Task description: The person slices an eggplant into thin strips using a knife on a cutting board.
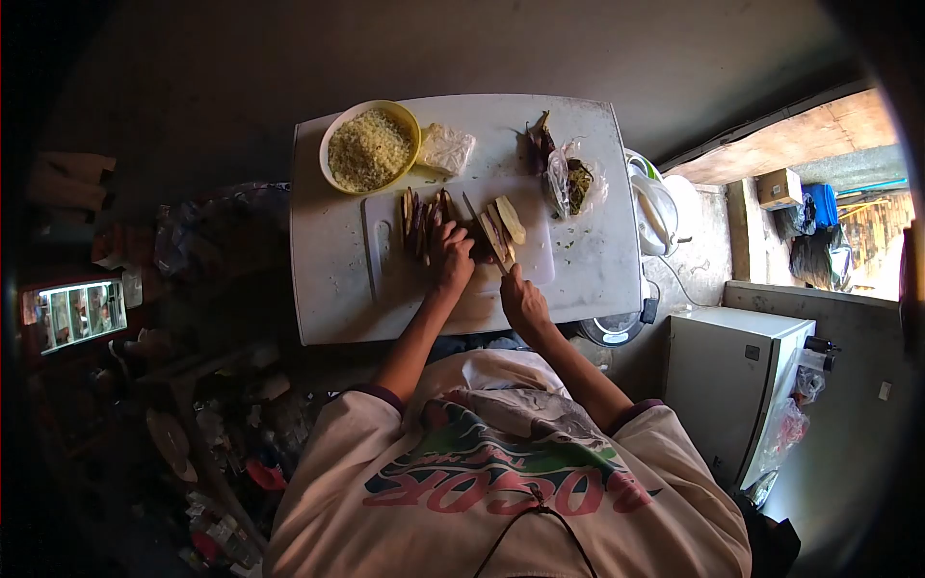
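My right hand (524,301) squeezes one long gray metal knife (486,234). My left hand (451,258) touches several thin purple eggplant strips (417,227) on one flat white board (387,275); can't tell its grip.

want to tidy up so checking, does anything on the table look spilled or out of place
Yes, slightly: small dark scraps lie loose on the white table, below the plastic bag and outside the cutting board, so they look dropped. Nothing else stands out; the yellow bowl sits upright.
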The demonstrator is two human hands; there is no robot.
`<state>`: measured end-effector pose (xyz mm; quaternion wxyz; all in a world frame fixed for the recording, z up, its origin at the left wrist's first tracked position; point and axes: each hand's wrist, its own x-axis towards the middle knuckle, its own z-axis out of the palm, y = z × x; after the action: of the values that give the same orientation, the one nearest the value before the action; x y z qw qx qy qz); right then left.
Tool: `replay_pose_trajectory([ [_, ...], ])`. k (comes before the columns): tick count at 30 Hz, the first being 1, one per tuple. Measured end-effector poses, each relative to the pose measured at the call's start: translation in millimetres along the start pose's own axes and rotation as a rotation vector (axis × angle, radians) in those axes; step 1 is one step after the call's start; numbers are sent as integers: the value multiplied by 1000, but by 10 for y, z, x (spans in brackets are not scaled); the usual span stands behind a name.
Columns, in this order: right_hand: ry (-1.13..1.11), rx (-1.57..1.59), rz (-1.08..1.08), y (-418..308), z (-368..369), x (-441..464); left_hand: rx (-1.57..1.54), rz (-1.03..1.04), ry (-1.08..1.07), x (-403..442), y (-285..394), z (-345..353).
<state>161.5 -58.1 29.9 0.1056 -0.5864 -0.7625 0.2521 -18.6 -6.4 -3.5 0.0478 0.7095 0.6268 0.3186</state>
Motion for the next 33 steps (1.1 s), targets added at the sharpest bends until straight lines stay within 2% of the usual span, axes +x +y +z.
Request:
replay_pose_trajectory([
  [10,-148,72,69,34,29,181,-9,-4,-4,1,-22,24],
  [12,25,103,-9,11,66,200,1,-1,-4,2,-28,27],
  [16,108,76,-76,17,94,229,-3,18,-13,18,-15,-10],
  [18,-56,143,46,16,69,350,-8,30,-6,56,-30,-11],
  [22,-30,215,52,-61,20,341,41,20,-76,33,-32,-31],
  [25,28,205,-12,-115,-25,285,88,30,-11,42,12,-53],
  [27,-73,157,30,-89,-71,241,117,20,-36,46,36,-91],
  [33,-107,73,82,-11,-111,-51,61,-12,-42,44,46,-107],
])
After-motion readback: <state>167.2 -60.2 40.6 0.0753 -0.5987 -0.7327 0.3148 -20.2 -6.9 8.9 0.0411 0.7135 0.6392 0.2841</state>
